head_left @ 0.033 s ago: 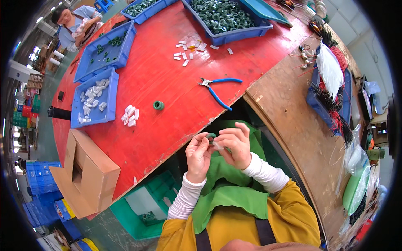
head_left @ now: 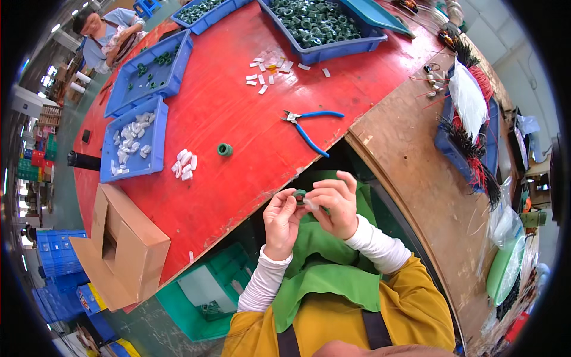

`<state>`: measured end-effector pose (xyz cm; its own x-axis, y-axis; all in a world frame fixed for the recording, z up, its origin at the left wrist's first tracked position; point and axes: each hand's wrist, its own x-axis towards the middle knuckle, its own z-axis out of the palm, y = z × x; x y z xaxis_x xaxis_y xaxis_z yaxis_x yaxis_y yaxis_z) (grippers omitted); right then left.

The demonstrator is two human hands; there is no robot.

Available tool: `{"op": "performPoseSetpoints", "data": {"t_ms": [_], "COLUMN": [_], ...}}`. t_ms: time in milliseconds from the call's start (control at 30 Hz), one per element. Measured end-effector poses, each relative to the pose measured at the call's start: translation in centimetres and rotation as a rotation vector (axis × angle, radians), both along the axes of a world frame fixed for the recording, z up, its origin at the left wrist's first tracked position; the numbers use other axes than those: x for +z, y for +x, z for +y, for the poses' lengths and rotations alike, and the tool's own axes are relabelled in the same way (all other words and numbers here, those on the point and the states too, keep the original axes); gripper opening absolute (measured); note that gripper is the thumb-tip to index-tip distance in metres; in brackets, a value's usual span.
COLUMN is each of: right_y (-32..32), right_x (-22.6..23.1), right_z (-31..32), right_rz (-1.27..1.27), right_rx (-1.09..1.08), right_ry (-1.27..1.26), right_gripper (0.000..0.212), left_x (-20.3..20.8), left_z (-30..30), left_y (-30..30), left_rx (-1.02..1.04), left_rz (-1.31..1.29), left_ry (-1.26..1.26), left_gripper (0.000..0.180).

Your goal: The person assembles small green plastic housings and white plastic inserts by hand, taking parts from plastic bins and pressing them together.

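Note:
Above my lap, just off the table's near edge, my left hand [head_left: 281, 224] pinches a small dark green ring [head_left: 299, 194] between thumb and fingers. My right hand [head_left: 336, 208] is closed at thumb and forefinger on a small whitish, translucent piece [head_left: 310, 204] against the ring; its other fingers are raised. A second green ring [head_left: 225, 149] stands alone on the red tabletop [head_left: 250, 178]. Left of it lies a small pile of white pieces [head_left: 185, 164]. Blue-handled cutters [head_left: 306, 128] lie spread apart beyond my hands.
Blue trays hold green rings [head_left: 318, 24] at the back and white pieces [head_left: 132, 140] at the left. White scraps [head_left: 262, 77] lie mid-table. A cardboard box [head_left: 128, 244] stands front left, a green bin [head_left: 202, 297] below. Wire bundles [head_left: 476, 137] fill a crate at right. Another person [head_left: 110, 38] sits far left.
The green ring has turned slightly in my left fingers, showing more of its opening. My right fingers have shifted a little; everything else is in place.

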<state>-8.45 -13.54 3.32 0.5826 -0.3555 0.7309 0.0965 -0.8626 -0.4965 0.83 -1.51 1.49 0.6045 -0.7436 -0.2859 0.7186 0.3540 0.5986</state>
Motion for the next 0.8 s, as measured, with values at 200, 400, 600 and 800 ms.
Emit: {"op": "performPoseSetpoints", "data": {"t_ms": [200, 400, 600, 800], "right_y": [0.5, 0.9, 0.8, 0.0], "right_x": [0.9, 2.1, 2.1, 0.3], "right_z": [-1.8, -2.5, -2.6, -2.2], "right_rz": [0.014, 0.035, 0.254, 0.349], "right_rx": [0.018, 0.058, 0.234, 0.409], "right_ry": [-0.069, -0.058, 0.306, 0.94], "right_gripper": [0.029, 0.022, 0.021, 0.019], "left_x": [0.5, 1.7, 2.2, 0.7], "left_z": [0.0, 0.8, 1.3, 1.2], "left_y": [-0.1, 0.5, 1.4, 1.2], "left_rx": [-0.019, -0.103, -0.212, -0.202], "left_rz": [-0.221, -0.447, -0.571, -0.374], "left_ry": [0.112, 0.135, 0.094, -0.063], "left_gripper": [0.018, 0.015, 0.016, 0.012]}}
